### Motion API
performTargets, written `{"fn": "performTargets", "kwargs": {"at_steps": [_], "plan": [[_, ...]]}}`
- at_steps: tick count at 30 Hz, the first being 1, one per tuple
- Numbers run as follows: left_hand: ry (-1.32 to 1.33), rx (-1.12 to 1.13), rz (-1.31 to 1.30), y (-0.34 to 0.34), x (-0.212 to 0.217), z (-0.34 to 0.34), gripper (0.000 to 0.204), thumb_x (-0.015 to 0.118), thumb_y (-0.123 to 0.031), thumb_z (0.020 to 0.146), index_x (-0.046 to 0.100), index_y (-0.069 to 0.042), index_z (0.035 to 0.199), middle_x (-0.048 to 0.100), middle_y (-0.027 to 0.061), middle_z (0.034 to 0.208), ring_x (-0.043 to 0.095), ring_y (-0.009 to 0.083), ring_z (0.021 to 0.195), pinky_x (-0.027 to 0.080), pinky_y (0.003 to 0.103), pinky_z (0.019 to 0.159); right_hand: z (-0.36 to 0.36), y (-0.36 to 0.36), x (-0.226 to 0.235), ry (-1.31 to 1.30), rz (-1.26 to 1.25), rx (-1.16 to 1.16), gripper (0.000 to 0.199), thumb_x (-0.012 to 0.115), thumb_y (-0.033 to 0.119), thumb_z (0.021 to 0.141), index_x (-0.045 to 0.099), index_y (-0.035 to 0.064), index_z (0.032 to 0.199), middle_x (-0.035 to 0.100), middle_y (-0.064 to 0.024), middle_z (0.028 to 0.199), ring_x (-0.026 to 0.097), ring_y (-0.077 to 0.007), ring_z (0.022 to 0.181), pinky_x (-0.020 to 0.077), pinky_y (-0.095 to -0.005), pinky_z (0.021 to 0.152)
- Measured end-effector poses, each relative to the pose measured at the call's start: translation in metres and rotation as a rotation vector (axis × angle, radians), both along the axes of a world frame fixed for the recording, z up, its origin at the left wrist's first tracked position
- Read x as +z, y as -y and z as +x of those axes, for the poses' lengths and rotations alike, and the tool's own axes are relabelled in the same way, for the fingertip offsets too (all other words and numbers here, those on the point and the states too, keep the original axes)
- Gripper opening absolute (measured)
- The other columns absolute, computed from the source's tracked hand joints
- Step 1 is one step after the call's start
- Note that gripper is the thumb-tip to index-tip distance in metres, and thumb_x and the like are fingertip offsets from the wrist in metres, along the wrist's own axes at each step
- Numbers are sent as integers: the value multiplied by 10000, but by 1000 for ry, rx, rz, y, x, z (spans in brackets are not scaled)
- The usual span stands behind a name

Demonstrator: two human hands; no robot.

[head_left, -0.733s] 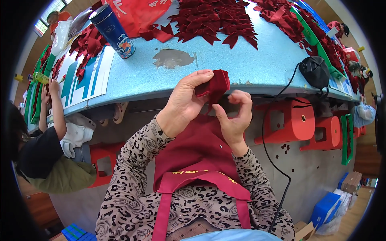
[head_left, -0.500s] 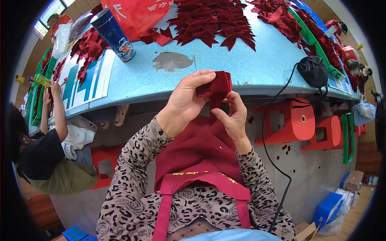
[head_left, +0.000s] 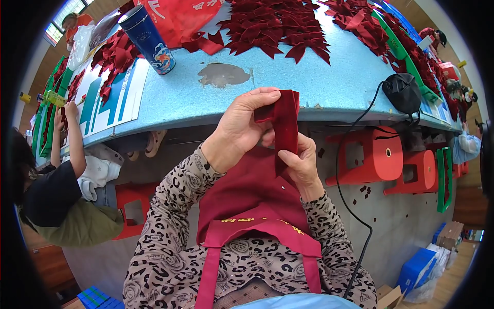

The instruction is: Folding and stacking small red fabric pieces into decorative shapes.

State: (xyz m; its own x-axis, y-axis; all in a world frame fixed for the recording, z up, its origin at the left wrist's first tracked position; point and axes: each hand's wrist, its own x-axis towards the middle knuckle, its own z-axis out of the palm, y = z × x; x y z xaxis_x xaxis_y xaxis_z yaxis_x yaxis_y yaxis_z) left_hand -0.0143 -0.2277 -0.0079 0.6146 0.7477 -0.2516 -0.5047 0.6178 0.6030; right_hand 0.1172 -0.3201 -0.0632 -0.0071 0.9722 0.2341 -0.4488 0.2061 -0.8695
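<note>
A folded dark red velvet ribbon (head_left: pixel 286 116) is held up between my hands, just off the table's front edge and above my lap. My left hand (head_left: pixel 242 123) pinches its folded top end between thumb and fingers. Lower down, my right hand (head_left: pixel 300 164) grips the hanging tail, thumb in front and fingers behind. A loop sticks out leftward from the fold, and one pointed tail hangs down. My fingers behind the ribbon are partly hidden. Beneath it lies my dark red apron (head_left: pixel 247 190).
Rows of dark red bows (head_left: pixel 278 28) cover the back of the light blue table (head_left: pixel 185 103). A blue tumbler (head_left: pixel 147 41) and a red bag (head_left: pixel 177 23) stand left of them. A black pouch (head_left: pixel 401 92) with a cord lies right, near red stools (head_left: pixel 378 154). Another person (head_left: pixel 62 190) works at left.
My right hand has moved down a little along the ribbon. The tail now hangs longer and flatter in front, where it was bunched and folded before. My left hand keeps its pinch.
</note>
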Motion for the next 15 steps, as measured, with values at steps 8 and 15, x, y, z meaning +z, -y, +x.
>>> {"fn": "performTargets", "kwargs": {"at_steps": [8, 15], "plan": [[7, 42, 10, 0, -2, -2, 157, 654, -111, 832, 601, -67, 973, 650, 47, 924, 605, 142, 845, 457, 324, 797, -18, 0, -9, -158, 52, 77, 154, 684, 77, 754, 582, 19, 853, 533, -41, 842, 511, -156, 825, 433, -331, 798], [7, 26, 122, -7, -8, -10, 114, 651, -98, 838, 622, -60, 941, 661, 44, 893, 613, 138, 819, 471, 309, 799, -23, 7, -6, -33, 145, -49, 221, 716, 159, 762, 515, 67, 768, 473, -34, 800, 441, -146, 751, 407, -349, 775]]}}
